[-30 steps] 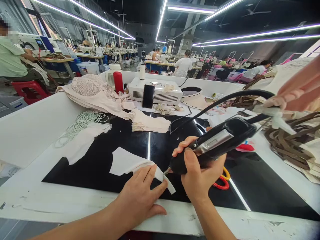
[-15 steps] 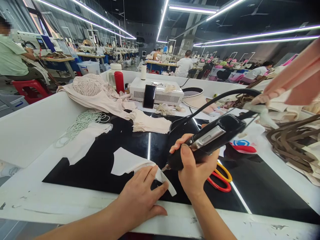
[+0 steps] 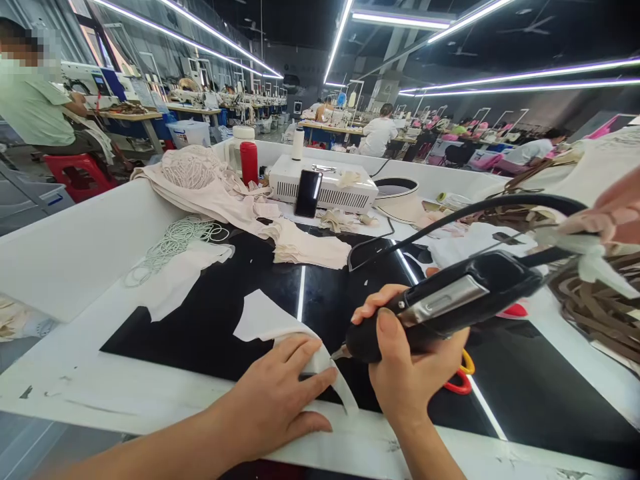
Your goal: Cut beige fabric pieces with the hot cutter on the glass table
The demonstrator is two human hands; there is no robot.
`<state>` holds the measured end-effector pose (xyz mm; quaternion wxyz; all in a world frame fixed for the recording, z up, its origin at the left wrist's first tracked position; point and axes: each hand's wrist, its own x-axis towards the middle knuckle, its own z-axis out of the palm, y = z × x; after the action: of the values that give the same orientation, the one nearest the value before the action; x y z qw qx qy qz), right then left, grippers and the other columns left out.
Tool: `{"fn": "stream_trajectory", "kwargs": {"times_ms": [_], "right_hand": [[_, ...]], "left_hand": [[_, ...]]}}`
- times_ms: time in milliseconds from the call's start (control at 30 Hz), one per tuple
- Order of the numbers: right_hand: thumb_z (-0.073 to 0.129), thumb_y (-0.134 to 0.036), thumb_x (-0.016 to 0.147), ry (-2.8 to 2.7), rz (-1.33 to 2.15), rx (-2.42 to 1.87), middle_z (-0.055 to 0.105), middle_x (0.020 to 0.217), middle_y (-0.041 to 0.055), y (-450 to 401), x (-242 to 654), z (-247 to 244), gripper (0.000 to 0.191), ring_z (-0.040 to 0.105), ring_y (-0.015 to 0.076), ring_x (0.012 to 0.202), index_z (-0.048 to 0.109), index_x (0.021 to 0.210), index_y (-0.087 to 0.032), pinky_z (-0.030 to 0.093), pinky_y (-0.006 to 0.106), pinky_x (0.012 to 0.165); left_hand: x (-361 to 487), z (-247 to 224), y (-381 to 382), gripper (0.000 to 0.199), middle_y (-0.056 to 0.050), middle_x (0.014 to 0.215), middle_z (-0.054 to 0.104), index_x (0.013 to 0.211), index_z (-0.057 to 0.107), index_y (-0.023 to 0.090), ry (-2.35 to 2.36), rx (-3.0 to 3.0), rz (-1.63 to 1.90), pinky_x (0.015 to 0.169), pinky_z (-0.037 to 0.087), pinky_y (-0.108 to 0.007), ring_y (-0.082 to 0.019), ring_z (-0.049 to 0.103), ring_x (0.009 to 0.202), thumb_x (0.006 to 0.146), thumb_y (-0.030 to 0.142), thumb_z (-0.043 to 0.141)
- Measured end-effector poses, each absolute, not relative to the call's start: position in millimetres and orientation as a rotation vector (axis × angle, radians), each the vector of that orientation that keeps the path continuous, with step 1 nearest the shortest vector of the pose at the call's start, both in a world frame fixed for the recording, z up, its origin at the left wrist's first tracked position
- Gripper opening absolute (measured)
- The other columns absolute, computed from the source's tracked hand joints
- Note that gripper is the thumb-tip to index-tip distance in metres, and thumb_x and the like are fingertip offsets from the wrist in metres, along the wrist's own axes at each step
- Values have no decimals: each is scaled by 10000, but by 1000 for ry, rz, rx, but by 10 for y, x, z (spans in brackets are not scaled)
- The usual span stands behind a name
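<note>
My left hand (image 3: pixel 283 393) lies with spread fingers on a white fabric piece (image 3: pixel 260 317), pressing it against the black mat (image 3: pixel 190 347). The fabric's narrow end curves past my fingertips toward the mat's front edge. My right hand (image 3: pixel 407 373) is wrapped round a black handheld tool (image 3: pixel 450 303) with a metal plate on its side. Its pointed metal tip is at the fabric's right edge, close beside my left fingers. A black cable runs from the tool's rear, where a translucent clip hangs.
Scissors (image 3: pixel 457 383) with red and yellow handles lie partly behind my right hand. Farther back are stacked beige pieces (image 3: pixel 313 247), green cord (image 3: pixel 175 243), a phone (image 3: pixel 308 193), a white box (image 3: pixel 345 190) and a red bottle (image 3: pixel 249 163). Brown straps (image 3: pixel 595 300) lie right.
The tool and my right hand have shifted right and slightly down, covering more of the scissors. The tip sits lower along the fabric edge. The whole view has shifted a little.
</note>
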<state>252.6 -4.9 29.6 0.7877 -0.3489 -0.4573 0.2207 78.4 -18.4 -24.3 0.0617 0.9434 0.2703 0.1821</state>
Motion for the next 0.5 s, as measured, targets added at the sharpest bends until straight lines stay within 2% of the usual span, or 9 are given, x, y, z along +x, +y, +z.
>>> {"fn": "stream_trajectory", "kwargs": {"times_ms": [200, 367, 500], "right_hand": [[753, -145, 862, -987, 477, -760, 675, 891, -35, -33, 2541, 304, 511, 657, 133, 652, 522, 1290, -304, 585, 307, 574], [766, -187, 869, -970, 469, -741, 659, 885, -43, 43, 2535, 324, 511, 648, 117, 642, 525, 1305, -300, 580, 298, 595], [759, -181, 870, -980, 493, -723, 668, 901, -49, 88, 2509, 297, 457, 651, 114, 654, 522, 1239, -307, 582, 292, 596]], "left_hand": [[796, -238, -192, 611, -214, 1438, 550, 1376, 590, 216, 836, 2845, 508, 1023, 567, -562, -395, 565, 1311, 913, 598, 704], [797, -247, -201, 618, -220, 1474, 528, 1375, 595, 227, 856, 2834, 479, 1048, 551, -574, -409, 537, 1357, 908, 619, 697], [801, -262, -192, 643, -229, 1482, 518, 1374, 601, 221, 844, 2829, 495, 1074, 533, -574, -411, 525, 1373, 885, 621, 723]]}}
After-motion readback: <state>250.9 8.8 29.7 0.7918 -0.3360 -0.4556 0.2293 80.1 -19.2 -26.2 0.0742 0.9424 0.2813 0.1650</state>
